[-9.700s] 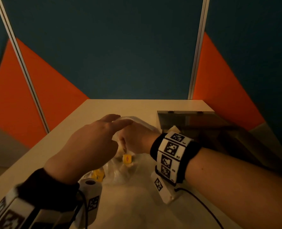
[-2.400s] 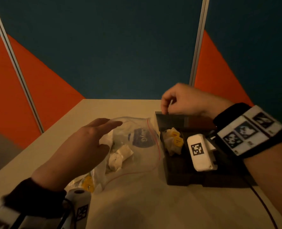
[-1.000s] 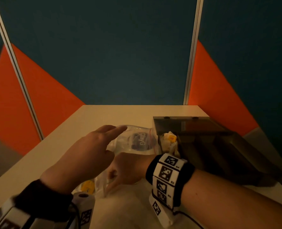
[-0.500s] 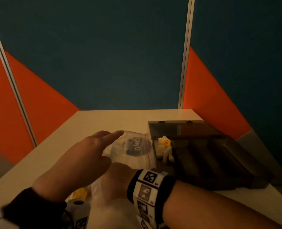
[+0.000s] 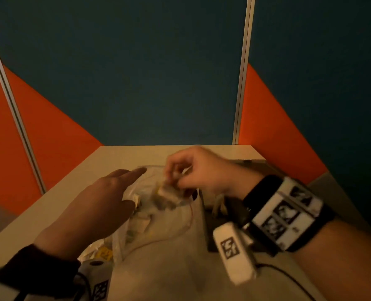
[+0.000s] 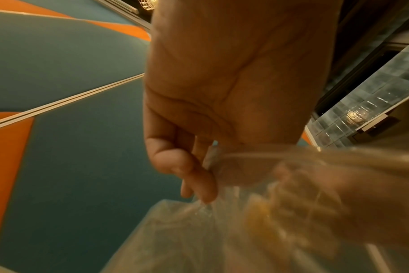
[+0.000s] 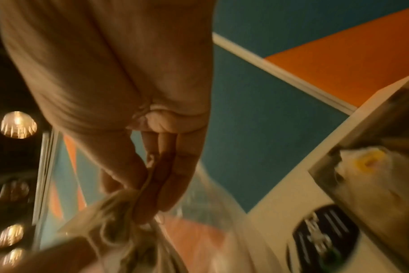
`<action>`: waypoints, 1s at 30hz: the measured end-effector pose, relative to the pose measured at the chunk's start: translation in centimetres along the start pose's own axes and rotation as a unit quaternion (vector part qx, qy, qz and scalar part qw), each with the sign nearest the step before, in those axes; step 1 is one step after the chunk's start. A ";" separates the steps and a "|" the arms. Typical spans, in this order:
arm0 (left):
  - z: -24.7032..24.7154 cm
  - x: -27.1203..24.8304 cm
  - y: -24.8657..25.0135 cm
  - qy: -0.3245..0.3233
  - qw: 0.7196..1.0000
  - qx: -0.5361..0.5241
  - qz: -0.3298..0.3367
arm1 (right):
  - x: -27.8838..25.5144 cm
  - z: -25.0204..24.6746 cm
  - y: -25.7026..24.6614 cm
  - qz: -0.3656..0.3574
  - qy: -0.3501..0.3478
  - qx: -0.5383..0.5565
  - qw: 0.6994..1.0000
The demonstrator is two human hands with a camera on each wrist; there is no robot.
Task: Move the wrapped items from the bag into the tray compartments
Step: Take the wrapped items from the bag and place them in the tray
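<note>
A clear zip bag (image 5: 169,227) lies on the table with several white and yellow wrapped items inside. My left hand (image 5: 139,187) pinches the bag's rim, thumb against the plastic (image 6: 199,177), index finger straight. Just above the bag mouth, my right hand (image 5: 173,181) pinches one crinkled white wrapped item (image 5: 166,191) between thumb and fingers; the right wrist view shows the same wrapped item (image 7: 110,208). The dark tray (image 5: 208,235) stands right of the bag, mostly hidden by my right forearm. A few wrapped items (image 5: 218,205) lie in its near-left compartment, one with a yellow label (image 7: 369,160).
The cream table (image 5: 123,155) ends at blue and orange partition walls at the back and sides. A white wrist camera box (image 5: 234,253) and its cable hang under my right wrist, over the tray's front left corner.
My right hand was reaching low into the bag; it has now risen out and toward the tray side with a wrapped item pinched in its fingers. The left hand stays at the bag.
</note>
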State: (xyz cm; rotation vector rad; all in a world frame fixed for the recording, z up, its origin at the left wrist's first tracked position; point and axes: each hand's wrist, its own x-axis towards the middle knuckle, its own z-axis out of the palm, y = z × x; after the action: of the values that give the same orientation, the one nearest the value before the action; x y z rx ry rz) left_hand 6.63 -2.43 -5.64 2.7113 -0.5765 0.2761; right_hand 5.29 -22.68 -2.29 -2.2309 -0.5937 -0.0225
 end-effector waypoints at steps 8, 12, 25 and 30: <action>0.1 0.2 0.0 -0.005 1.000 -0.011 -0.005 | -2.3 -9.3 1.6 0.065 0.086 -0.036 0.994; 0.1 0.2 0.0 -0.004 1.000 -0.013 -0.006 | -3.6 -10.2 3.0 0.104 0.068 -0.049 0.991; 0.8 0.4 -0.8 -0.009 1.000 -0.007 -0.015 | -4.5 -12.0 1.8 0.055 0.136 -0.005 0.989; 1.0 0.4 -0.8 -0.010 1.000 0.001 -0.016 | -4.1 -12.1 2.3 0.077 0.134 -0.032 0.987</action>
State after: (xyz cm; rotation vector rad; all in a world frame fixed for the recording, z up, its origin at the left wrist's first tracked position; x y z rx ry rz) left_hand 7.47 -2.28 -6.65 2.7242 -0.5385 0.2426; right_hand 4.72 -34.35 3.33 -2.2799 -0.2773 -0.2612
